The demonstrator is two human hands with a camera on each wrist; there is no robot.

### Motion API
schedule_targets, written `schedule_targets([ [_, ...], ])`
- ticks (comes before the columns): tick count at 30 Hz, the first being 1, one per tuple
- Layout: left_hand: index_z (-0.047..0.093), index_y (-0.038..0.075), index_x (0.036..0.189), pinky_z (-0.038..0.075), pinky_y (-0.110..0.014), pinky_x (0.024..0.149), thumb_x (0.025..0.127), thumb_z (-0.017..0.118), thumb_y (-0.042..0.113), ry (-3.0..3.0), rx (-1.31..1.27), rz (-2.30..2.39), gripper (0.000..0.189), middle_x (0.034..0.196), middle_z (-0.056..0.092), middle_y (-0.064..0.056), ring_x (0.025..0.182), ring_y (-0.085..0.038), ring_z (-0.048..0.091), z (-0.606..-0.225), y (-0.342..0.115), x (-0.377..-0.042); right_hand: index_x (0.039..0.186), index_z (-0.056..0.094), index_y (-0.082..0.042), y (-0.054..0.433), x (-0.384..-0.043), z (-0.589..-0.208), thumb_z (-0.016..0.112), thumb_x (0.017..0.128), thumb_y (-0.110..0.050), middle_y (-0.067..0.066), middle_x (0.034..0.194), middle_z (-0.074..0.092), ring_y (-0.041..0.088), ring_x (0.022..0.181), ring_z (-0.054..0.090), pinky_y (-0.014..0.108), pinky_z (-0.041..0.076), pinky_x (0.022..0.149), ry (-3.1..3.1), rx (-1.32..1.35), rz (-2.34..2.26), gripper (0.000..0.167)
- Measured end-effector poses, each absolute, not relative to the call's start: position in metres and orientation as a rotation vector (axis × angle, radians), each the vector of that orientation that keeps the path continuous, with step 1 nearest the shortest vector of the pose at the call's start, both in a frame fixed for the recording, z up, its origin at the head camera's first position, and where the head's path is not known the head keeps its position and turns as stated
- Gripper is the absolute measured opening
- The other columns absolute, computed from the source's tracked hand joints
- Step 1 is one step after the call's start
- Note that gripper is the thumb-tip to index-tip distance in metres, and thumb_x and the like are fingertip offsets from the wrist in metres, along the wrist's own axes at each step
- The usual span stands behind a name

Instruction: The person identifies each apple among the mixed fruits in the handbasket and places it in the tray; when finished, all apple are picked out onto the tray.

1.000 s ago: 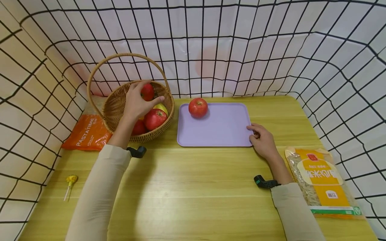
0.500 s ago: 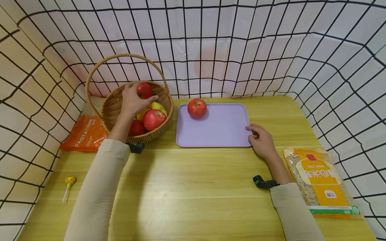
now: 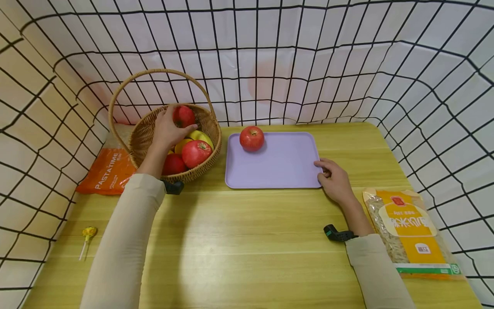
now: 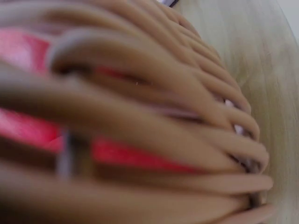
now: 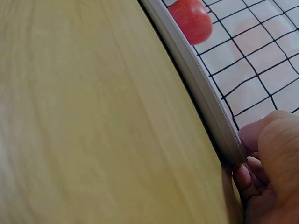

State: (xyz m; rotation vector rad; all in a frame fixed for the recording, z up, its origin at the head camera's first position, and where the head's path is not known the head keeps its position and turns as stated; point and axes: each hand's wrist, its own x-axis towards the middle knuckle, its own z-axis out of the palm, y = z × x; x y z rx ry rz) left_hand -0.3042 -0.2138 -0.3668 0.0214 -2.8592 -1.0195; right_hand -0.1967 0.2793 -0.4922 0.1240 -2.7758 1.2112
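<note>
In the head view my left hand reaches into the wicker basket. Its fingers and thumb grip a red apple near the back of the basket. Below that hand lie other red fruits and yellow fruit. The left wrist view is filled by blurred basket weave with red showing through the gaps. My right hand pinches the right edge of the lilac tray, thumb and fingers on its rim. On the tray's back left part sits one red apple.
An orange pasta bag lies behind and left of the basket. The lollipop rests at the front left. Beside my right forearm is a yellow food packet. Black-gridded white walls enclose the table at back and sides.
My left hand and the apple it grips have shifted slightly left in the basket, and the thumb has drawn in closer to that apple. The right hand stays on the tray's edge.
</note>
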Motion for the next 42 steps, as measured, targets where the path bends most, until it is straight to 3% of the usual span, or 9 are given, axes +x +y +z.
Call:
schedule_targets([
  [3, 0.034, 0.022, 0.159, 0.034, -0.067, 0.113, 0.088, 0.081, 0.036, -2.862, 0.013, -0.987, 0.086, 0.161, 0.035, -0.022, 0.144, -0.046, 0.032, -0.367, -0.214, -0.304, 0.136, 0.064, 0.001, 0.28, -0.197, -0.492, 0.054, 0.095, 0.0, 0.022, 0.152, 0.052, 0.026, 0.099, 0.056, 0.011, 0.039, 0.076, -2.775, 0.124, 1.207, 0.042],
  [7, 0.032, 0.027, 0.16, 0.038, -0.068, 0.111, 0.086, 0.083, 0.029, -2.882, 0.068, -0.967, 0.09, 0.162, 0.026, -0.022, 0.143, -0.047, 0.028, -0.367, -0.214, -0.305, 0.136, 0.064, 0.001, 0.28, -0.198, -0.491, 0.054, 0.095, 0.0, 0.021, 0.152, 0.052, 0.025, 0.098, 0.055, 0.011, 0.039, 0.076, -2.774, 0.122, 1.208, 0.042],
  [12, 0.032, 0.025, 0.159, 0.039, -0.067, 0.112, 0.088, 0.081, 0.02, -2.841, 0.079, -1.02, 0.086, 0.158, 0.018, -0.025, 0.141, -0.049, 0.035, -0.369, -0.215, -0.306, 0.136, 0.064, 0.001, 0.281, -0.198, -0.491, 0.054, 0.095, 0.0, 0.021, 0.152, 0.052, 0.025, 0.099, 0.055, 0.011, 0.038, 0.076, -2.77, 0.114, 1.21, 0.043],
  [18, 0.035, 0.013, 0.151, 0.036, -0.064, 0.115, 0.085, 0.082, 0.014, -2.806, 0.023, -1.009, 0.081, 0.157, 0.033, -0.023, 0.143, -0.046, 0.037, -0.372, -0.216, -0.306, 0.136, 0.064, 0.001, 0.279, -0.197, -0.492, 0.054, 0.095, 0.0, 0.022, 0.152, 0.051, 0.026, 0.1, 0.055, 0.011, 0.038, 0.077, -2.775, 0.111, 1.202, 0.042],
  [21, 0.034, 0.015, 0.153, 0.039, -0.067, 0.112, 0.086, 0.081, 0.018, -2.829, 0.02, -0.97, 0.082, 0.154, 0.038, -0.025, 0.14, -0.048, 0.038, -0.371, -0.216, -0.304, 0.136, 0.064, 0.0, 0.277, -0.197, -0.493, 0.054, 0.095, 0.0, 0.022, 0.152, 0.051, 0.026, 0.1, 0.056, 0.012, 0.039, 0.077, -2.777, 0.113, 1.208, 0.042],
  [26, 0.036, 0.027, 0.16, 0.044, -0.066, 0.108, 0.088, 0.079, 0.029, -2.875, 0.046, -0.944, 0.084, 0.154, 0.027, -0.029, 0.134, -0.05, 0.045, -0.368, -0.216, -0.3, 0.137, 0.064, -0.001, 0.275, -0.197, -0.491, 0.054, 0.096, -0.001, 0.021, 0.154, 0.05, 0.028, 0.103, 0.057, 0.015, 0.04, 0.08, -2.791, 0.118, 1.215, 0.042],
  [29, 0.042, 0.026, 0.158, 0.045, -0.066, 0.107, 0.088, 0.08, 0.033, -2.878, 0.046, -0.941, 0.08, 0.155, 0.026, -0.03, 0.136, -0.049, 0.042, -0.366, -0.214, -0.298, 0.137, 0.064, -0.001, 0.275, -0.196, -0.489, 0.053, 0.096, -0.001, 0.021, 0.155, 0.049, 0.029, 0.104, 0.057, 0.016, 0.04, 0.08, -2.798, 0.111, 1.204, 0.042],
  [35, 0.048, 0.019, 0.153, 0.045, -0.065, 0.107, 0.085, 0.082, 0.038, -2.832, 0.029, -0.954, 0.079, 0.151, 0.043, -0.027, 0.139, -0.046, 0.038, -0.363, -0.21, -0.293, 0.137, 0.063, 0.0, 0.277, -0.193, -0.488, 0.054, 0.096, -0.001, 0.021, 0.154, 0.05, 0.027, 0.104, 0.056, 0.016, 0.04, 0.081, -2.792, 0.114, 1.199, 0.042],
  [42, 0.052, 0.022, 0.15, 0.044, -0.061, 0.109, 0.082, 0.083, 0.047, -2.75, 0.107, -1.102, 0.079, 0.146, 0.056, -0.017, 0.139, -0.042, 0.037, -0.359, -0.204, -0.282, 0.137, 0.064, 0.0, 0.279, -0.194, -0.492, 0.055, 0.096, -0.001, 0.021, 0.153, 0.051, 0.025, 0.102, 0.056, 0.014, 0.039, 0.079, -2.781, 0.109, 1.182, 0.042],
])
